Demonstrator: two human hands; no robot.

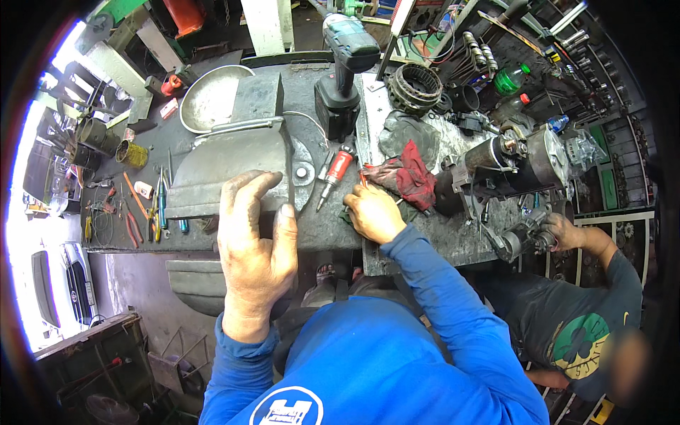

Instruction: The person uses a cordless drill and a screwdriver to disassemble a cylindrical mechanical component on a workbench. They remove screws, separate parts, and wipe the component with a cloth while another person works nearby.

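My left hand (256,255) is raised with its palm up and fingers apart, in front of the jaws of a big grey bench vise (234,166). Nothing lies in it. On the bench to its right, my right hand (375,214) has its fingers curled together beside a dirty red rag (407,176). A thin red-orange thing (363,178) shows at its fingertips, too small to name. Between the vise and that hand lies a screwdriver (338,168) with a red handle. A cordless impact wrench (344,78) stands upright behind it.
A round metal pan (212,99) sits behind the vise. Pliers (132,227) and other hand tools lie at left. A large starter motor (510,163) and a ring-shaped stator (415,88) are at right. A co-worker's hand (563,232) holds a metal part (524,235) there.
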